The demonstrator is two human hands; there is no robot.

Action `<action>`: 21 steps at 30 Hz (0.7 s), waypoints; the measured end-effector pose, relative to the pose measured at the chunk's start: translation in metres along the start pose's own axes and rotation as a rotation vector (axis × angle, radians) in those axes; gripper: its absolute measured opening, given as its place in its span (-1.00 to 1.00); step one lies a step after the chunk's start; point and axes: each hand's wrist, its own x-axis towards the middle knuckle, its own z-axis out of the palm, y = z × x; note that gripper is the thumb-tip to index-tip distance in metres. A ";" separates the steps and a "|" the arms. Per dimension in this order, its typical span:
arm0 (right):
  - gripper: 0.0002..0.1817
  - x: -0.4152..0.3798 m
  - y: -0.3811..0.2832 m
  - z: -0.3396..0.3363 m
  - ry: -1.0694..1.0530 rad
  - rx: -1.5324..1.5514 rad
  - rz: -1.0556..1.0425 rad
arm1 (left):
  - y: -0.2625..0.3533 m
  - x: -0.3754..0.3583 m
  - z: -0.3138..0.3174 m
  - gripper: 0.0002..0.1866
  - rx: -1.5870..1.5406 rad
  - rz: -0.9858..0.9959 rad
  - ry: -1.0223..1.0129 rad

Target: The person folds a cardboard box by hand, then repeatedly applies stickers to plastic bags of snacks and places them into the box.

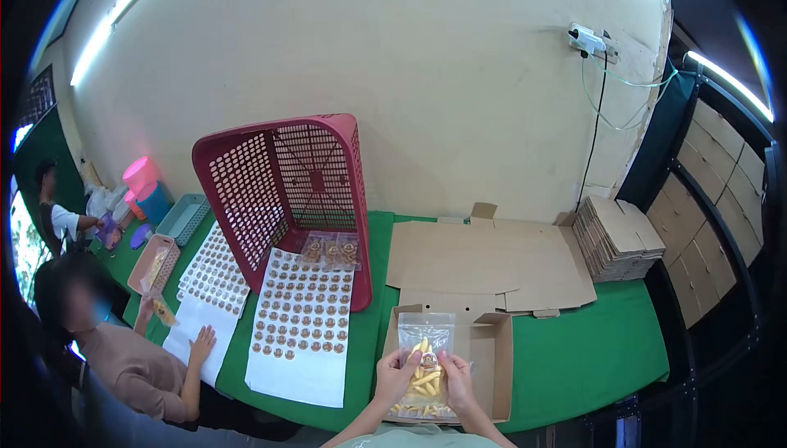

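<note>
A clear zip pouch (426,329) of yellow finger-shaped snacks, with a small round brown label on its front, is held upright between my two hands. My left hand (396,377) grips its left side, thumb on the front near the label. On the other side my right hand (457,380) pinches the pouch, its thumb also by the label. Behind and below is an open cardboard box (502,358). More yellow snacks show low in front of the box, partly hidden by the held pouch and my hands.
Left of the box lies a sheet of round stickers (299,309). A red plastic basket (358,202) stands tipped on its side with several pouches inside. Flattened cardboard (484,259) and stacked cartons (619,239) lie right. A co-worker (135,370) handles another pouch at left.
</note>
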 end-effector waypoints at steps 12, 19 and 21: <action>-0.62 0.004 -0.002 0.001 -0.109 -0.375 -0.025 | -0.008 0.007 -0.014 -0.55 0.156 -0.073 -0.208; -0.47 0.014 -0.002 -0.006 -0.165 -0.659 0.146 | -0.025 0.015 -0.029 -0.58 0.094 0.064 -0.198; -0.49 0.014 -0.004 0.002 -0.169 -0.549 0.006 | -0.022 0.013 -0.021 -0.61 -0.004 0.083 -0.154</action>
